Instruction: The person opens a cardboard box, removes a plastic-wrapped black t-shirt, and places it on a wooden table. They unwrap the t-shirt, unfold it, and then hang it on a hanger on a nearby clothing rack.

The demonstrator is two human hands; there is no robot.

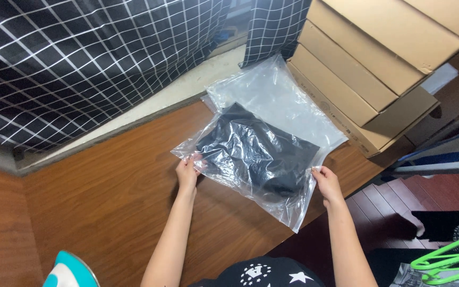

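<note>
Both hands' grip: clear bag [272, 114], dark garment [256, 154] inside.

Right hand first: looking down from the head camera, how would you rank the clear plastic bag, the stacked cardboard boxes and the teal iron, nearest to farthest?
From the right hand:
1. Clear plastic bag, held at its edge.
2. Stacked cardboard boxes, beyond, upper right.
3. Teal iron, far lower left corner.
</note>
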